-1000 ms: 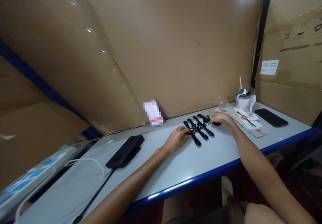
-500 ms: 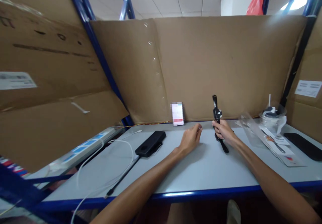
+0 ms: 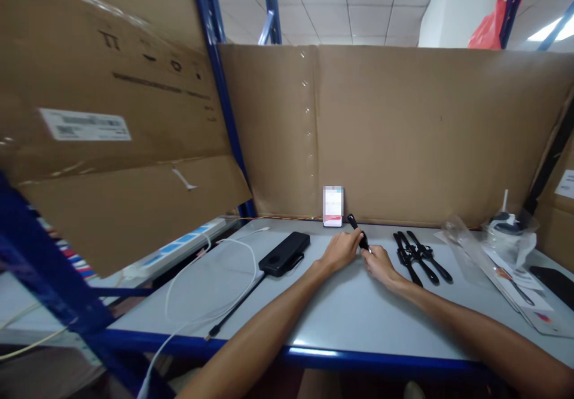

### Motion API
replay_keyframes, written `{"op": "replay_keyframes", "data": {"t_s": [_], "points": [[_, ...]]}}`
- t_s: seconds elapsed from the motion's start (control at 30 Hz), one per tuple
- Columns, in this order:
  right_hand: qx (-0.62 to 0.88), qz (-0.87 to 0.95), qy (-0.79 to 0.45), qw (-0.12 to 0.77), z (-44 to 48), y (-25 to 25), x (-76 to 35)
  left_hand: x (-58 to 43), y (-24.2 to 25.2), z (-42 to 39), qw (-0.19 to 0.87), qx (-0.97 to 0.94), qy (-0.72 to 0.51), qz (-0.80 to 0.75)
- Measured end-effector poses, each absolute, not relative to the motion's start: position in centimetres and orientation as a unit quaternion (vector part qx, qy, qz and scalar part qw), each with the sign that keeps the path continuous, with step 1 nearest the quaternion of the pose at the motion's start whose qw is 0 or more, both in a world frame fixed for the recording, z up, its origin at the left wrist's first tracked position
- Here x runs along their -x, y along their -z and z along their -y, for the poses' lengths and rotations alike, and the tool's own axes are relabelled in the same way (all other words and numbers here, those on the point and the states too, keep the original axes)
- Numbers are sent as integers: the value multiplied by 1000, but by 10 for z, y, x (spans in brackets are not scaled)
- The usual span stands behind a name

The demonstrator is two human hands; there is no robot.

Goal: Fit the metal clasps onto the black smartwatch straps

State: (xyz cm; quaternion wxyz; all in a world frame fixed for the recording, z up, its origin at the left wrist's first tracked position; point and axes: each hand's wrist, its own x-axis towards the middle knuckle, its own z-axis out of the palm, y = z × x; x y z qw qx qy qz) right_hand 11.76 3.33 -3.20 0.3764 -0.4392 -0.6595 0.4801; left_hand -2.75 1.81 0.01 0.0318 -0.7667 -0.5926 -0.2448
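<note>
My left hand [image 3: 343,249] and my right hand [image 3: 379,263] meet at the middle of the grey table [image 3: 359,321], both pinched on one black watch [image 3: 359,231] whose strap end sticks up and back between them. Just right of my right hand lie a few more black watches [image 3: 419,256] side by side, untouched. Further right are clear plastic bags [image 3: 461,246] and printed cards [image 3: 520,288].
A black power bank [image 3: 284,253] with a black cable lies left of my hands; a white cable [image 3: 210,291] loops beside it. A small card [image 3: 332,206] leans on the cardboard back wall. A wrapped cup [image 3: 509,234] and a black phone [image 3: 553,279] sit far right. Blue shelf posts and cartons stand left.
The right hand has lowered the watch it held upright down to the table. The left hand has joined it on the watch. The view has swung left, so the other watches show at the right.
</note>
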Motion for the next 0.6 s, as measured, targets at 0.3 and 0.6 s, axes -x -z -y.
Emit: {"op": "replay_keyframes", "data": {"t_s": [0.3, 0.6], "points": [[429, 753, -303, 397, -39, 36, -106, 14, 9, -33, -249, 622, 413, 617], [474, 731, -280, 404, -47, 40, -113, 18, 13, -21, -20, 743, 337, 578]]}}
